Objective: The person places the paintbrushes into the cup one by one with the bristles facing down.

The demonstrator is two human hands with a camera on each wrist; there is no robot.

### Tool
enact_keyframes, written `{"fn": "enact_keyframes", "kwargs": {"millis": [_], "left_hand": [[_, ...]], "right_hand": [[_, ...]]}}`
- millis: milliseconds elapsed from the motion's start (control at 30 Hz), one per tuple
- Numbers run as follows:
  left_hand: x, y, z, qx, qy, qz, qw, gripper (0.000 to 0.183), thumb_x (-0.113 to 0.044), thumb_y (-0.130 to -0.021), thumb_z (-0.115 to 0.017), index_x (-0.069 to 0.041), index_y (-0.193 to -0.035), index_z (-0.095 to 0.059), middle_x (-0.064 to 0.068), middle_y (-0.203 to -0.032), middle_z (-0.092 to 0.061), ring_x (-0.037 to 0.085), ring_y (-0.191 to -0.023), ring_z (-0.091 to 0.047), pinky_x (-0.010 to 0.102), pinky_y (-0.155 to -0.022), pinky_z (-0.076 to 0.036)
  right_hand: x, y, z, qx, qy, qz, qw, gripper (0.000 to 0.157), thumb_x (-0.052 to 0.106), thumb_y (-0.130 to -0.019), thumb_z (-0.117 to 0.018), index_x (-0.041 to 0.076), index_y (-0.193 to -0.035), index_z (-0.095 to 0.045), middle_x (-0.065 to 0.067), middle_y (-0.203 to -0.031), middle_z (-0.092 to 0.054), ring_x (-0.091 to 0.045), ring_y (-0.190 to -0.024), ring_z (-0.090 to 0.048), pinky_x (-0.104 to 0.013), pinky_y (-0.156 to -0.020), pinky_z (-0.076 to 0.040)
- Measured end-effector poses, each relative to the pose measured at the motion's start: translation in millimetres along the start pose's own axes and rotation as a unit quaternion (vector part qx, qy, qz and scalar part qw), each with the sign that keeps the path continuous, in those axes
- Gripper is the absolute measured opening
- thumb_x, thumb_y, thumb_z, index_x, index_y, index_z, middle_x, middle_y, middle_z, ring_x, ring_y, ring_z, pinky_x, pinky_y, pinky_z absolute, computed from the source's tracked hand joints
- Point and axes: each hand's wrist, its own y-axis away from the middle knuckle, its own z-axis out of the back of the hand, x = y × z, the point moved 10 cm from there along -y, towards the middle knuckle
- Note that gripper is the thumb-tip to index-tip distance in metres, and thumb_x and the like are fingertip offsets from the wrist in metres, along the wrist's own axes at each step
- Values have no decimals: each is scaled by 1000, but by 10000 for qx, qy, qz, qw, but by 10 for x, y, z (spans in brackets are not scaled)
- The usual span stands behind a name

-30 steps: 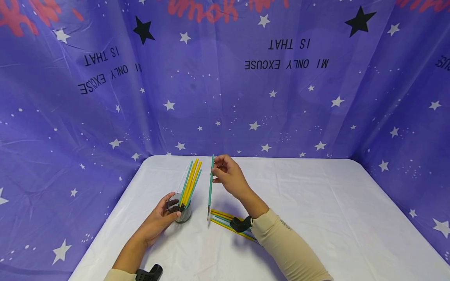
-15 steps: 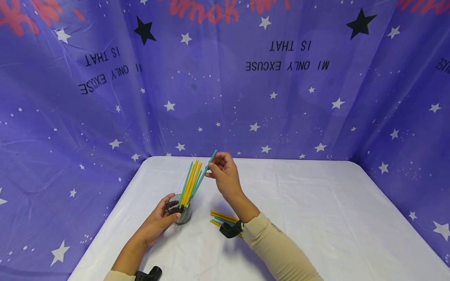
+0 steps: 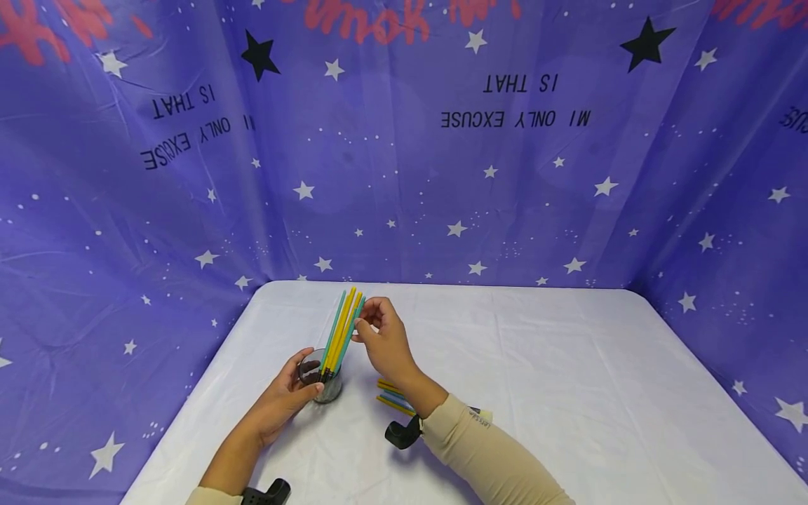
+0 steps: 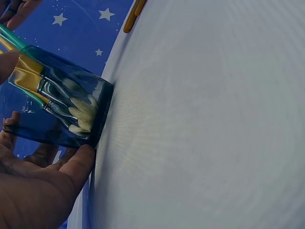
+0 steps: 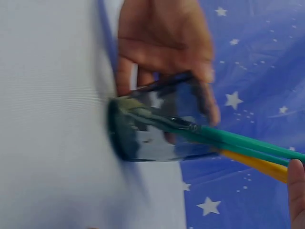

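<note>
My left hand grips a clear drinking glass from its left side, thumb near the rim. Several paintbrushes with green and yellow handles lean to the right in the glass, their pale bristles down at its bottom. At the upper part of the handles, my right hand pinches a green paintbrush between thumb and fingers. That brush now stands inside the glass among the others. In the right wrist view only a fingertip of this hand shows at the edge.
More yellow and green paintbrushes lie on the white tablecloth, partly hidden under my right forearm. Black wrist cameras sit on both wrists. A purple star-printed curtain surrounds the table's back and sides.
My right hand has carried the green paintbrush left and lowered it bristles first into the glass. The left hand has kept its hold on the glass, nearly still.
</note>
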Motion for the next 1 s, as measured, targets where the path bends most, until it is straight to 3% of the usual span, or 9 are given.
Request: {"fn": "enact_keyframes", "kwargs": {"millis": [200, 300, 433, 600, 867, 1000], "left_hand": [[0, 4, -3, 32, 25, -25, 10000, 81, -7, -93, -66, -14, -157, -16, 22, -151, -30, 32, -131, -39, 22, -92, -44], [7, 2, -2, 40, 47, 0, 10000, 82, -6, -93, -66, -14, -157, -16, 22, -151, -30, 32, -132, -39, 22, -92, -45], [6, 1, -5, 53, 33, 24, 10000, 82, -6, -93, -66, -14, -157, -16, 23, -151, -30, 32, -132, -39, 23, -93, -45], [-3, 4, -2, 37, 1, 55, 10000, 82, -7, -93, -67, -15, -157, -16, 23, -152, -30, 33, -132, -39, 24, -93, -45], [0, 8, -8, 108, 5, 62, 9999, 83, -6, -92, -66, -14, -157, -15, 23, -153, -28, 34, -133, -36, 24, -93, -44], [6, 6, -4, 118, 12, 46, 9999, 83, -6, -93, -66, -14, -157, -15, 23, -153, -28, 34, -133, -37, 23, -92, -45]], "right_hand": [[-144, 66, -43, -1, 277, -103, 9996, 18, -5, -96, -55, -4, -112, -48, -13, -96, -54, -35, -89, -60, -42, -73, -57], [-200, 74, -29, 66, 407, -195, 9990, 15, 0, -96, -58, 0, -110, -51, -10, -94, -56, -30, -87, -61, -36, -71, -58], [-248, 89, 12, 343, 1044, -257, 9936, 9, 5, -95, -62, 6, -103, -58, -3, -91, -60, -20, -82, -61, -29, -68, -56], [-293, 125, 72, 993, 1985, -223, 9748, 6, 10, -95, -64, 6, -101, -64, 4, -90, -64, -13, -83, -58, -28, -69, -49], [-532, 236, 162, 2293, 2484, -827, 9375, 12, 9, -94, -65, 3, -105, -66, 6, -88, -64, -11, -76, -60, -25, -68, -48], [-606, 289, 249, 2686, 2814, -991, 9159, 15, 6, -94, -64, 2, -108, -66, 5, -88, -62, -11, -74, -59, -26, -67, -47]]}}
